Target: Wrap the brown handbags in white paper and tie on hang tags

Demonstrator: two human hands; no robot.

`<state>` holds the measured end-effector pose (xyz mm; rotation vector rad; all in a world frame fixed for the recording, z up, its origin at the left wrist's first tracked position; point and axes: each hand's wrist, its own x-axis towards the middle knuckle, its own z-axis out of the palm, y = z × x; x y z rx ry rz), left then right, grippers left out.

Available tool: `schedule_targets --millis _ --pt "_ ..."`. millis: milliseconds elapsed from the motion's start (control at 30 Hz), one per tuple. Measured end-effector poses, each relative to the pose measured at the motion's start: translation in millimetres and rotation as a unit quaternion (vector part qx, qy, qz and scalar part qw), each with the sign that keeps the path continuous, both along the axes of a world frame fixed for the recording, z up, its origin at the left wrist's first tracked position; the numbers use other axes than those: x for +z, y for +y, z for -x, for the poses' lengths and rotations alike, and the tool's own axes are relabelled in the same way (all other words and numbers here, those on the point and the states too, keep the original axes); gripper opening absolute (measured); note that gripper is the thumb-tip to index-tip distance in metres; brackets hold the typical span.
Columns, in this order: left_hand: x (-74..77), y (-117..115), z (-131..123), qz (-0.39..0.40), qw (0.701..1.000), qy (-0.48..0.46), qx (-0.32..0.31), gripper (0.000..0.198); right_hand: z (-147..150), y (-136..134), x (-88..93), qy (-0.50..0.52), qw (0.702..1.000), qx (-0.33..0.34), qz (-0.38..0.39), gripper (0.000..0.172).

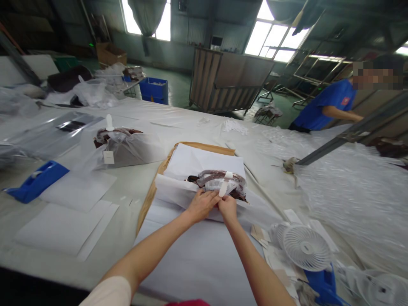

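Note:
A brown handbag (pixel 240 180), partly wrapped in thin white paper and clear film, lies on a stack of white paper sheets (pixel 191 255) in front of me. Two white strips show on it, one (pixel 223 188) hanging down toward my fingers. My left hand (pixel 204 204) rests with its fingers stretched out on the bag's near side. Close against it, my right hand (pixel 228 208) is closed at the lower end of the strip. Its fingertips are turned away, so what they pinch is hidden.
Left are another wrapped bag (pixel 127 146), a blue tape dispenser (pixel 40 180) and loose white sheets (pixel 66 227). A small white fan (pixel 307 247) stands at the right, near a slanted metal post (pixel 331 146) and a pile of clear film (pixel 357 204). A person in blue (pixel 331 104) is beyond.

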<state>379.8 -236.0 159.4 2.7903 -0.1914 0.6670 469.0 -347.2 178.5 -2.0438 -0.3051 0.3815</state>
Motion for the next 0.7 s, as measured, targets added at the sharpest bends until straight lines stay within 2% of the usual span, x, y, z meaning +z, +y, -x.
schedule_targets --millis 67,167,233,333,400,500,600,700 --pt "4.3 1 -4 -0.009 1.000 0.023 0.006 0.053 -1 2 2.9 -0.016 1.000 -0.003 0.022 0.025" --pt "3.0 1 -10 -0.005 0.999 0.028 0.026 0.058 -2 5 6.6 -0.034 0.999 -0.009 0.042 0.025" --pt "-0.7 0 -11 -0.006 0.999 0.018 0.029 0.059 -2 6 8.3 -0.048 0.997 -0.029 0.046 0.037" --pt "-6.1 -3 -8 0.001 0.999 0.000 0.036 0.057 3 3 8.7 -0.068 0.994 -0.069 0.047 0.064" --pt "-8.6 -6 -5 0.009 0.999 -0.007 0.048 0.051 11 -1 5.7 -0.077 0.992 -0.085 0.044 0.065" --pt "-11.5 -9 -7 0.014 0.999 -0.005 0.051 0.037 20 -4 -5.7 -0.082 0.991 -0.100 0.040 0.054" --pt "-12.7 -14 -13 0.014 0.998 -0.013 0.062 0.030 28 -12 -23.8 -0.095 0.992 -0.080 0.030 0.048" --pt "-13.5 -21 -18 0.006 0.996 -0.029 0.085 0.027 37 -49 -46.2 -0.136 0.989 -0.050 0.039 0.049"
